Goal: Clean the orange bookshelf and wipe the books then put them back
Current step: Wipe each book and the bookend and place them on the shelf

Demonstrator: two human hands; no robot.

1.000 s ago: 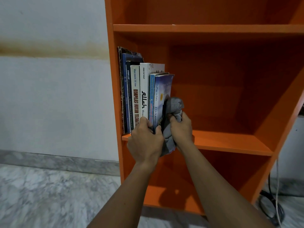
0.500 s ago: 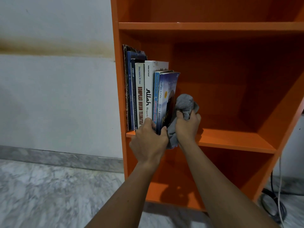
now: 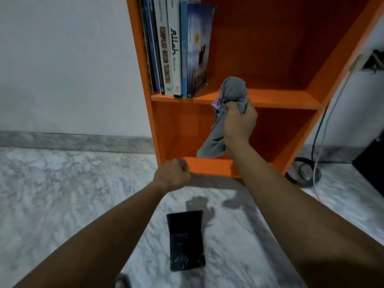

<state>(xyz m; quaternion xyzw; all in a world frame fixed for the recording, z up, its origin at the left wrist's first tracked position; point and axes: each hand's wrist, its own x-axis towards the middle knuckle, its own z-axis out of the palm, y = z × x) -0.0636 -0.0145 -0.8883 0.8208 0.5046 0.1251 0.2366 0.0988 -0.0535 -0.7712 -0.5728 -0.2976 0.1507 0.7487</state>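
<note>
Several books (image 3: pixel 176 46) stand upright at the left end of the shelf (image 3: pixel 270 99) in the orange bookcase (image 3: pixel 340 53), the rightmost one leaning a little. My right hand (image 3: pixel 239 123) is fisted tight around a grey cloth (image 3: pixel 232 94), bunched above the fingers with a tail hanging below, held in front of the shelf edge, just right of the books. My left hand (image 3: pixel 173 174) is curled closed and I see nothing in it, low by the bottom board. A dark book (image 3: pixel 186 240) lies flat on the marble floor (image 3: pixel 62 194) between my forearms.
</note>
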